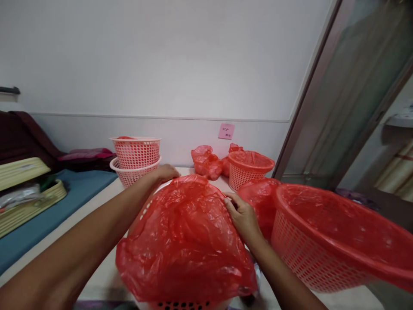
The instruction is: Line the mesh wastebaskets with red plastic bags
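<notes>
A thin, shiny red plastic bag (190, 241) is draped over a white perforated plastic basket (185, 305) directly in front of me. It covers most of the opening and hangs over the near side. My left hand (167, 172) is closed at the far left part of the rim, where the white edge shows bare; its fingertips are partly hidden. On the right side, my right hand (241, 215) grips the bag's edge, thumb on the near face and fingers bent over the rim.
Two stacked white baskets (137, 153) stand back left. A lined basket (247, 172) and crumpled red bags (206, 161) are at the wall; a large red-lined basket (322, 249) stands right. A pink note (226, 131) is on the wall. Left lies an open yellow case (35, 202).
</notes>
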Motion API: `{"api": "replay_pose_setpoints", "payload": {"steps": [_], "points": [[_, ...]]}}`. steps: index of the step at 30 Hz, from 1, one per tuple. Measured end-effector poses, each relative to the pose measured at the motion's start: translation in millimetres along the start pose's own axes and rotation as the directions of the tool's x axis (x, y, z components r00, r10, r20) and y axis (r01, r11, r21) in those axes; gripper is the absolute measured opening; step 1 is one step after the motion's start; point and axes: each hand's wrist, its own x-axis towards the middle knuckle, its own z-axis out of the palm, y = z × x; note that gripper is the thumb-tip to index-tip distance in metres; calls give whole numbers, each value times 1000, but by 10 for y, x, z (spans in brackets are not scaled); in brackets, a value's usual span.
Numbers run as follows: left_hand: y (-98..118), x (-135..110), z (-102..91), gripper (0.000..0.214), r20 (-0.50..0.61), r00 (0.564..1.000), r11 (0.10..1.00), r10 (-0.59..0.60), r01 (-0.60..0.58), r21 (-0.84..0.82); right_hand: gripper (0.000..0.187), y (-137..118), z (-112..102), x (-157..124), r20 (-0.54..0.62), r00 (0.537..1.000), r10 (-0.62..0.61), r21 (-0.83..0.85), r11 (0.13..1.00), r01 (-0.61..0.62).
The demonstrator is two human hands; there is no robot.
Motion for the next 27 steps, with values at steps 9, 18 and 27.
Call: {"api": "replay_pose_setpoints", "payload": {"steps": [9, 18, 27], "points": [[-188, -743, -285, 38, -138, 963, 963, 230, -205, 174, 38, 156, 2, 7, -24, 996, 86, -9, 996, -87], [-285, -835, -341, 18, -7, 993, 972, 114, -110, 208, 37, 74, 7, -10, -10, 995, 102, -4, 995, -102], [-212, -859, -377, 35, 74, 989, 963, 125, -139, 232, 36, 86, 13, 3, -18, 996, 92, -38, 995, -93]]}}
